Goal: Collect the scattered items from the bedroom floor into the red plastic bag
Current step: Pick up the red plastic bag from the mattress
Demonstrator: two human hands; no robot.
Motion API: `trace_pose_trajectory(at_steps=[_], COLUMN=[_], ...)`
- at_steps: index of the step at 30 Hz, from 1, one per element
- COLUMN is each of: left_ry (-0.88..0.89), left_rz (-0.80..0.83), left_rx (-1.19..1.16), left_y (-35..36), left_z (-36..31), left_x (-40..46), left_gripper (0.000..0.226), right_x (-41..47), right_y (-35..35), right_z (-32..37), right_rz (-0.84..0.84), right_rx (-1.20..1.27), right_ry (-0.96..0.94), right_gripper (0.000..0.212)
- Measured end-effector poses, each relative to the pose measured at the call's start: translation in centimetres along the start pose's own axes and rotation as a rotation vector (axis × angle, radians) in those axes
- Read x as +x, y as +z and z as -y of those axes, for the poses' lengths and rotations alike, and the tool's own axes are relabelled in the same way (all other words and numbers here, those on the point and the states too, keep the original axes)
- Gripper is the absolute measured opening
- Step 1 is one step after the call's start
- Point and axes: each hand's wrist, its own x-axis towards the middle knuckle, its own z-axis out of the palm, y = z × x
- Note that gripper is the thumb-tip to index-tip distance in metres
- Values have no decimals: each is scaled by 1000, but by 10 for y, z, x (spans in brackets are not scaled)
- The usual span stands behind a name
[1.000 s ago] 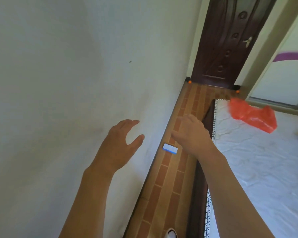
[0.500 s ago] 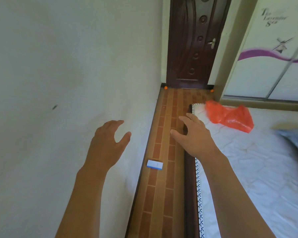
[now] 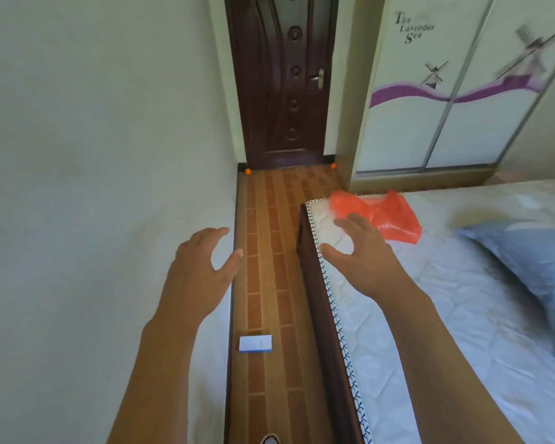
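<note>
Narrow brown brick-patterned floor (image 3: 271, 251) runs between a pale wall (image 3: 93, 155) on the left and a bed on the right, ending at a dark carved wooden door (image 3: 282, 91) at the far end. Two small orange balls lie on the floor at the foot of the door, one at its left corner (image 3: 247, 171) and one at its right corner (image 3: 333, 166). A small white and blue box (image 3: 255, 343) lies flat on the floor near the wall, close to the viewer. The white quilted mattress (image 3: 430, 315) has a dark brown side panel facing the floor strip. A crumpled red plastic bag (image 3: 388, 216) rests on the far left corner of the mattress. A blue-grey pillow (image 3: 532, 270) lies on the mattress to the right. Beyond the bed stands a white sliding wardrobe (image 3: 446, 107) with a purple wave, windmills and the words "The Lavender Sea".

The person's left hand (image 3: 202, 270) hovers in front of the wall, fingers spread and relaxed, holding nothing. The right hand (image 3: 362, 251) hovers over the mattress edge just near the bag, fingers spread and slightly curved, empty; whether its fingertips touch the bag cannot be told.
</note>
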Motion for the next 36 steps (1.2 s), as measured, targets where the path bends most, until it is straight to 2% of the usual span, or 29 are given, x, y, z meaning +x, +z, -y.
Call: trace_pose_trajectory(at_steps=[3, 6, 11, 15, 19, 22, 27, 36], left_ry=[47, 95, 140, 150, 74, 6, -54, -84], left_rz=[13, 18, 47, 82, 39, 10, -17, 11], left_rx=[-26, -37, -57, -64, -53, -32, 1, 58], left_y=[3, 4, 15, 16, 7, 2, 9, 73], left_z=[0, 3, 8, 17, 39, 54, 64, 13], left_x=[60, 118, 188, 214, 233, 247, 284, 412], left_gripper=[67, 58, 56, 57, 59, 59, 56, 56], right_x=[49, 91, 133, 164, 207, 241, 306, 452], right_y=[-5, -6, -2, -4, 10, 26, 40, 28], right_z=[10, 17, 18, 21, 36, 50, 46, -8], right_rz=[-38, -90, -138, -182, -148, -83, -33, 3], right_rx=[-6, -30, -81, -79, -95, -50, -47, -35], right_ry=[29, 36, 68, 75, 26, -35, -106, -115], right_gripper=[84, 75, 67, 71, 68, 76, 66, 69])
